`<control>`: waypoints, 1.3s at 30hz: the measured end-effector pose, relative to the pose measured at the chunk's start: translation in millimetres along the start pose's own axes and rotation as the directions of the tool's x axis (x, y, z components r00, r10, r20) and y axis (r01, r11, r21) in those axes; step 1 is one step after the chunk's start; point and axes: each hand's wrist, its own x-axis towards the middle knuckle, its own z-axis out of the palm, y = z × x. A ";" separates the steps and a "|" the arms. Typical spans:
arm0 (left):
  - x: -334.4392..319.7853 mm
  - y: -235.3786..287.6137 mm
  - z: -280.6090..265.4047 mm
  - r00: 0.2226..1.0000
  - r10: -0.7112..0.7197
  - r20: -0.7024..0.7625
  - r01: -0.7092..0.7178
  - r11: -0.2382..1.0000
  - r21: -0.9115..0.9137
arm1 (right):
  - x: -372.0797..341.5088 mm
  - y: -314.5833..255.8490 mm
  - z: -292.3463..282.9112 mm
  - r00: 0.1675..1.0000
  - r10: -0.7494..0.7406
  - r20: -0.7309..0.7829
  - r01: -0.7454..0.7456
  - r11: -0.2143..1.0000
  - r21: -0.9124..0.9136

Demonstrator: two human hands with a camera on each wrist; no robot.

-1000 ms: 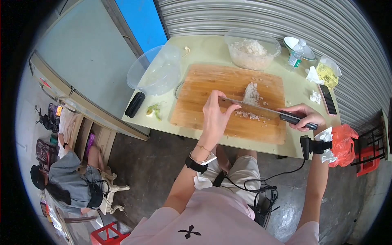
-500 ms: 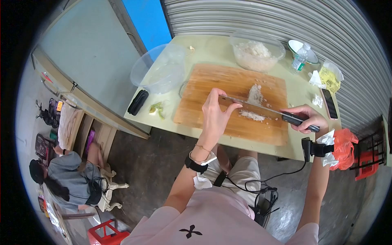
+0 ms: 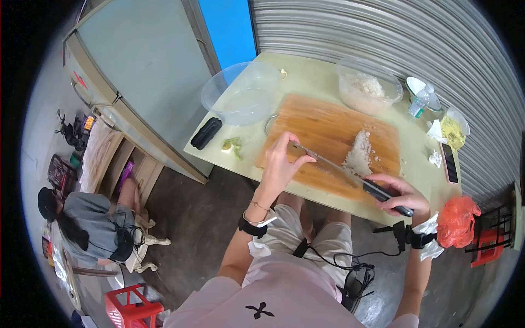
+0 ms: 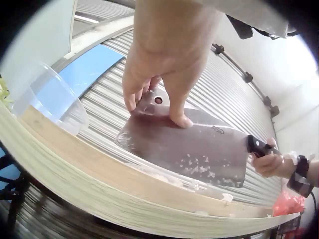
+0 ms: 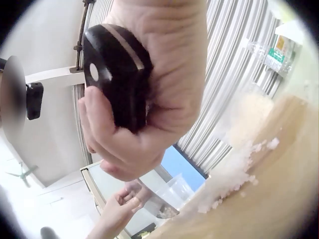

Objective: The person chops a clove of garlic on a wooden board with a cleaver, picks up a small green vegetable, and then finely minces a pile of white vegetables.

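A broad cleaver (image 3: 334, 168) is held over the front of the wooden cutting board (image 3: 311, 117). My left hand (image 3: 280, 167) pinches the far end of its blade between thumb and fingers, near the hole seen in the left wrist view. Curled round the black handle (image 5: 119, 74) is my right hand (image 3: 402, 195). White chopped bits cling to the blade (image 4: 189, 144) in the left wrist view. Behind the blade, a heap of white chopped food (image 3: 359, 154) lies on the board's right part, with crumbs beside it.
A clear tub of white food (image 3: 369, 90) stands behind the board, an empty clear tub (image 3: 243, 98) at the back left. A black case (image 3: 206, 133) and green scraps (image 3: 232, 146) lie left; a bottle (image 3: 420, 102) and phone (image 3: 449, 163) right. Another person (image 3: 95, 218) sits far left.
The cleaver has turned, its handle end coming nearer my body, and stands away from more of the heap. Both hands still hold it. The head view has shifted, so the table appears further right.
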 end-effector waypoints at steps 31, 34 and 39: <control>-32.2 -134.5 -98.4 0.954 -0.207 -0.218 0.280 0.875 0.396 | 15.3 32.9 70.8 0.903 0.024 -0.429 -0.025 1.000 0.002; -30.9 -128.2 -97.8 0.959 -0.171 -0.226 0.257 0.858 0.444 | 16.5 32.3 77.4 0.893 -0.048 -0.447 -0.006 0.993 -0.120; -29.1 -114.9 -98.3 0.964 -0.126 -0.232 0.237 0.798 0.554 | 16.3 36.2 79.6 0.846 -0.083 -0.526 0.068 0.997 -0.046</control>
